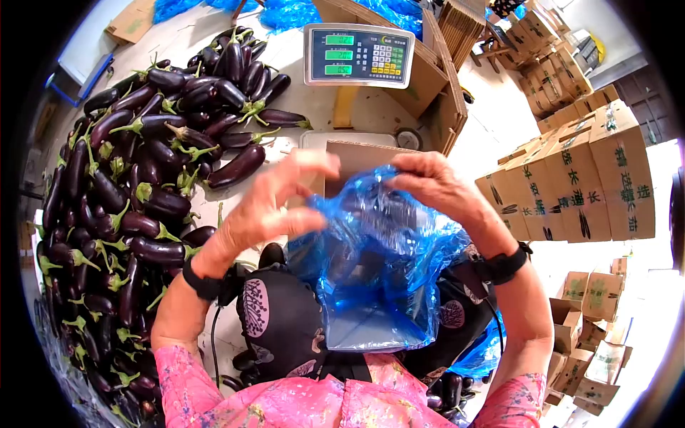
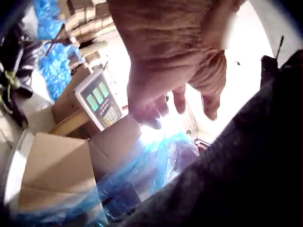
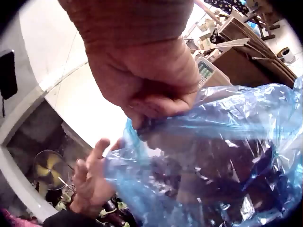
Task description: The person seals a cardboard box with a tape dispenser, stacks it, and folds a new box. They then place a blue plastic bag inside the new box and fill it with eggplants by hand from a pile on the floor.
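Observation:
A thin blue plastic bag (image 1: 382, 264) lies over and inside a cardboard box (image 1: 357, 158) between the person's knees. The right hand (image 1: 435, 184) pinches the bag's upper edge; in the right wrist view that hand (image 3: 147, 80) has its fingers curled on the blue film (image 3: 213, 156). At the bag's left edge is the left hand (image 1: 275, 203), blurred, its fingers spread and slightly bent. In the left wrist view the left hand (image 2: 175, 71) has its fingers pointing down beside the bag (image 2: 156, 161); whether a fingertip touches the film cannot be told.
A large pile of eggplants (image 1: 143, 178) lies on the left. A scale display (image 1: 357, 55) stands ahead, with its platform (image 1: 314, 140) under the box's far side. Closed cartons (image 1: 571, 178) stand at the right, and flattened cardboard (image 1: 453, 85) leans behind the scale.

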`<state>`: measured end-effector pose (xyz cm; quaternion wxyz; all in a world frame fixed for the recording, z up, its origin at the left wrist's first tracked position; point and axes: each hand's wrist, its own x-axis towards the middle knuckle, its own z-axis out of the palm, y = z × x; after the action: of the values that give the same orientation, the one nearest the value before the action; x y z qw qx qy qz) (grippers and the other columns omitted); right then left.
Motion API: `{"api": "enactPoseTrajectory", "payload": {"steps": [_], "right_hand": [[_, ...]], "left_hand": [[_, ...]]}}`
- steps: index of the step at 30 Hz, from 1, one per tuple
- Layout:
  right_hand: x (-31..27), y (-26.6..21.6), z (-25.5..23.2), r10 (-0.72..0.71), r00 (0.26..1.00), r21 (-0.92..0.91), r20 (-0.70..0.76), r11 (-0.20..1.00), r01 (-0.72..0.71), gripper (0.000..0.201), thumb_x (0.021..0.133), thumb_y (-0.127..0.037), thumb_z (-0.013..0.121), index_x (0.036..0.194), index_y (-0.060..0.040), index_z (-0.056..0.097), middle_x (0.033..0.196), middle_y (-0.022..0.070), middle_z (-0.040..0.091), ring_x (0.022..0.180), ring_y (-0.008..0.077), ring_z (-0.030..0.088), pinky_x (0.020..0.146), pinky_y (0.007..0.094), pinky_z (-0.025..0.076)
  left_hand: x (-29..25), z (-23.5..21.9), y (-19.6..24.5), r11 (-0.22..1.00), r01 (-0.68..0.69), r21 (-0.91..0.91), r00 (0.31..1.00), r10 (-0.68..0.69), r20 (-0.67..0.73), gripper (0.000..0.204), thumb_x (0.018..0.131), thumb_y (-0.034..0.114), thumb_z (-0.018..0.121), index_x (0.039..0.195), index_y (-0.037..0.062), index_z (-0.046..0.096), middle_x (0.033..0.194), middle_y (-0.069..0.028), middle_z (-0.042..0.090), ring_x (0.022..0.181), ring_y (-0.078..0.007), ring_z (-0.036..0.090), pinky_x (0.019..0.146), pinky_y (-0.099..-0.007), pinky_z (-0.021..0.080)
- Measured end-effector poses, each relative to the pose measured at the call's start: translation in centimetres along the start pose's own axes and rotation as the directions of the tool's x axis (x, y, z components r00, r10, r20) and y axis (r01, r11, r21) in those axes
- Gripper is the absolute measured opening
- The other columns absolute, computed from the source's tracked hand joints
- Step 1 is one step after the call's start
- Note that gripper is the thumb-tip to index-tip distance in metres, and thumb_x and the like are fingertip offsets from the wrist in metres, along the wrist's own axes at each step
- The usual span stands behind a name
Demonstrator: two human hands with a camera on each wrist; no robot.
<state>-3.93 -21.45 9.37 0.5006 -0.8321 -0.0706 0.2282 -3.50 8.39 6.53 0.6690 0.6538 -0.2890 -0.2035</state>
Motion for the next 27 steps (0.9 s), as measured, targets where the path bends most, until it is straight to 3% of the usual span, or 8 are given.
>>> {"api": "enactPoseTrajectory", "payload": {"steps": [1, 3, 9, 11, 13, 17, 23, 27], "right_hand": [[0.4, 0.2, -0.1, -0.133, 0.989, 0.117, 0.064, 0.985, 0.125, 0.019, 0.098, -0.012, 0.064, 0.112, -0.0011, 0.070, 0.091, -0.0054, 0.066, 0.080, 0.0028, 0.056, 0.070, 0.0211, 0.047], [-0.2, -3.7, 0.1, -0.069, 0.996, 0.025, 0.065, 0.997, 0.067, 0.024, 0.092, -0.014, 0.065, 0.107, 0.0039, 0.069, 0.083, 0.0031, 0.070, 0.077, 0.0101, 0.063, 0.074, 0.0270, 0.052], [0.4, -5.5, -1.4, -0.156, 0.988, 0.014, 0.024, 0.988, 0.155, 0.022, 0.093, -0.010, 0.063, 0.109, 0.0035, 0.070, 0.085, 0.0034, 0.070, 0.079, 0.0093, 0.062, 0.072, 0.0263, 0.052], [-0.2, -5.7, -3.5, -0.098, 0.995, -0.178, -0.005, 0.979, 0.095, 0.018, 0.096, -0.008, 0.062, 0.109, 0.0017, 0.069, 0.081, -0.0016, 0.063, 0.074, 0.0049, 0.054, 0.067, 0.0227, 0.046], [0.1, -4.5, -4.5, -0.198, 0.968, -0.326, -0.152, 0.935, 0.139, 0.017, 0.091, -0.011, 0.065, 0.103, -0.0002, 0.072, 0.081, 0.0037, 0.069, 0.077, 0.0112, 0.063, 0.072, 0.0278, 0.052], [3.0, -1.7, -4.2, -0.364, 0.919, -0.580, -0.151, 0.785, 0.215, 0.018, 0.088, -0.014, 0.068, 0.100, -0.0008, 0.072, 0.083, 0.0095, 0.069, 0.078, 0.0175, 0.067, 0.073, 0.0333, 0.052], [8.0, 2.2, -6.3, -0.095, 0.983, -0.459, -0.157, 0.888, 0.013, 0.022, 0.086, -0.014, 0.067, 0.102, 0.0003, 0.072, 0.077, 0.0143, 0.070, 0.069, 0.0201, 0.068, 0.069, 0.0353, 0.054], [10.3, 4.7, -7.2, 0.050, 0.997, -0.421, -0.062, 0.904, -0.072, 0.022, 0.088, -0.018, 0.069, 0.101, -0.0002, 0.072, 0.081, 0.0087, 0.069, 0.076, 0.0150, 0.066, 0.072, 0.0312, 0.053]], "left_hand": [[0.6, -0.3, -0.2, 0.991, 0.000, -0.130, 0.999, -0.005, -0.042, 0.063, 0.083, 0.022, 0.071, 0.139, 0.0038, 0.049, 0.147, -0.0110, 0.045, 0.135, -0.0205, 0.044, 0.103, -0.0371, 0.043], [2.5, -0.5, -0.3, 0.996, -0.007, -0.085, 0.999, 0.004, -0.038, 0.063, 0.088, 0.023, 0.065, 0.144, 0.0036, 0.044, 0.145, -0.0116, 0.049, 0.133, -0.0198, 0.047, 0.104, -0.0338, 0.042], [4.8, -1.2, -1.0, 0.962, 0.241, -0.128, 0.900, -0.172, 0.400, 0.029, 0.090, 0.021, 0.069, 0.113, 0.0021, 0.067, 0.094, -0.0039, 0.070, 0.090, -0.0132, 0.065, 0.085, -0.0270, 0.050], [3.3, -1.6, -1.7, 0.874, 0.318, -0.367, 0.935, -0.225, 0.274, 0.013, 0.090, 0.014, 0.067, 0.097, 0.0031, 0.067, 0.083, -0.0015, 0.068, 0.078, -0.0113, 0.064, 0.075, -0.0259, 0.052], [1.5, -3.8, -4.4, 0.806, 0.314, -0.502, 0.949, -0.263, 0.171, 0.011, 0.091, 0.013, 0.066, 0.096, 0.0038, 0.066, 0.083, -0.0013, 0.067, 0.076, -0.0107, 0.064, 0.071, -0.0252, 0.052], [1.0, -5.8, -6.4, 0.813, 0.206, -0.545, 0.960, -0.276, -0.050, 0.013, 0.092, 0.019, 0.066, 0.095, 0.0058, 0.063, 0.081, -0.0025, 0.065, 0.066, -0.0077, 0.053, 0.062, -0.0217, 0.044], [3.1, -5.6, -11.5, 0.772, 0.068, -0.631, 0.889, -0.334, -0.313, 0.009, 0.098, 0.018, 0.064, 0.096, 0.0089, 0.063, 0.082, 0.0027, 0.060, 0.067, -0.0059, 0.053, 0.061, -0.0180, 0.042], [4.0, -6.2, -15.5, 0.883, 0.177, -0.434, 0.882, -0.338, -0.328, 0.010, 0.097, 0.019, 0.065, 0.096, 0.0101, 0.064, 0.072, 0.0082, 0.050, 0.058, -0.0016, 0.043, 0.049, -0.0168, 0.030]]}}
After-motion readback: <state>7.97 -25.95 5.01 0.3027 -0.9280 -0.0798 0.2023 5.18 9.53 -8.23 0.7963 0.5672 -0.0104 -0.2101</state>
